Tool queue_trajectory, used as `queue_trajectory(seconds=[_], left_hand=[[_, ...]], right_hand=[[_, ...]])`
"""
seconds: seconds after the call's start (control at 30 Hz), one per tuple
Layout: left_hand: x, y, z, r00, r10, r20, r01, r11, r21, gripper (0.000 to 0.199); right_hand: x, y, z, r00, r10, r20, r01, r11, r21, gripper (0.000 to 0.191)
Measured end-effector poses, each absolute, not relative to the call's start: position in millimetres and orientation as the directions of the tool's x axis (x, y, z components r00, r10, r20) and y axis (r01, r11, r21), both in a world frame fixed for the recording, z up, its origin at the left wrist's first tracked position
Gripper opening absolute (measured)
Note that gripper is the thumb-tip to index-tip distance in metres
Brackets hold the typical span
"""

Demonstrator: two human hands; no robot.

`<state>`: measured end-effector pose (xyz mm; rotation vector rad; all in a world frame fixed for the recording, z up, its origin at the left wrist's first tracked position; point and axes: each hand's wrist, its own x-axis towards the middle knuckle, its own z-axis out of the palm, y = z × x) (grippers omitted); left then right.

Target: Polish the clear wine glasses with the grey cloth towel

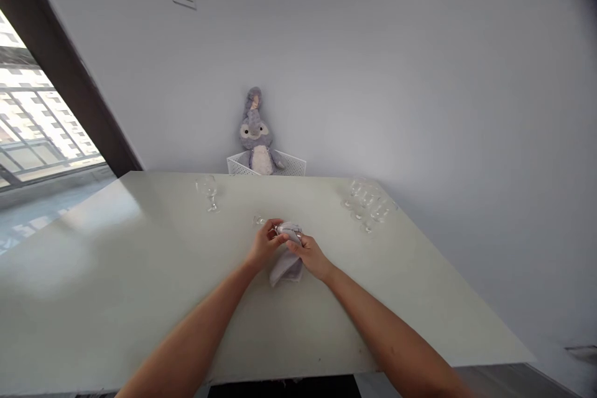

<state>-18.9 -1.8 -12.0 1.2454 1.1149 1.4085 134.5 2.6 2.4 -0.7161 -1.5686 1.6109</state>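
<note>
Just above the middle of the table, my left hand (265, 245) is closed around a small stemmed glass, whose clear foot (258, 219) sticks out to the left. My right hand (311, 255) grips a light grey cloth (288, 267). Part of the cloth is bunched at the glass's bowl between both hands, and the rest hangs down toward the tabletop. Fingers and cloth hide most of the bowl. Farther off to the left stands another clear stemmed glass (211, 193).
Several clear stemmed glasses (367, 199) stand grouped at the back right of the pale table (177, 280). Behind the table's far edge, a grey plush toy (255, 137) sits in a white perforated basket (295, 166) against the wall. A window (41, 112) is at left.
</note>
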Motion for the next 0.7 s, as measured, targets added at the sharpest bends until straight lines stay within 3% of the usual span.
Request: queue_trajectory(seconds=[0.13,0.27,0.33,0.4,0.47,0.53,0.6,0.7], left_hand=[[-20,-4,-10,0.054,0.975,0.215,0.052,-0.218,0.975,0.047],[-22,-6,-2,0.112,0.966,0.232,-0.042,-0.228,0.973,0.052],[-24,-6,0,0.085,0.983,0.166,-0.058,-0.161,0.985,0.047],[-28,-4,-2,0.061,0.995,0.082,-0.017,-0.081,0.997,0.042],[-31,-3,-5,0.051,0.998,0.021,0.086,-0.026,0.996,0.045],[-32,-4,-6,0.050,0.999,0.007,0.170,-0.015,0.985,0.050],[-30,-6,-5,0.092,0.995,0.034,0.160,-0.049,0.986,0.049],[-24,-11,3,0.166,0.976,0.141,0.048,-0.150,0.987,0.048]], right_hand=[[138,13,-3,-0.513,0.858,-0.032,-0.351,-0.243,-0.904,0.034],[142,14,3,-0.525,0.850,-0.050,-0.422,-0.310,-0.852,0.032],[143,9,6,-0.629,0.778,0.002,-0.318,-0.254,-0.914,0.037],[140,3,5,-0.694,0.718,0.056,-0.154,-0.072,-0.985,0.042],[136,-1,1,-0.654,0.745,0.130,-0.005,0.168,-0.986,0.038],[133,0,-4,-0.586,0.792,0.169,0.090,0.271,-0.958,0.027],[133,5,-6,-0.553,0.825,0.117,0.046,0.170,-0.984,0.024],[138,14,-4,-0.569,0.822,0.012,-0.214,-0.134,-0.968,0.029]])
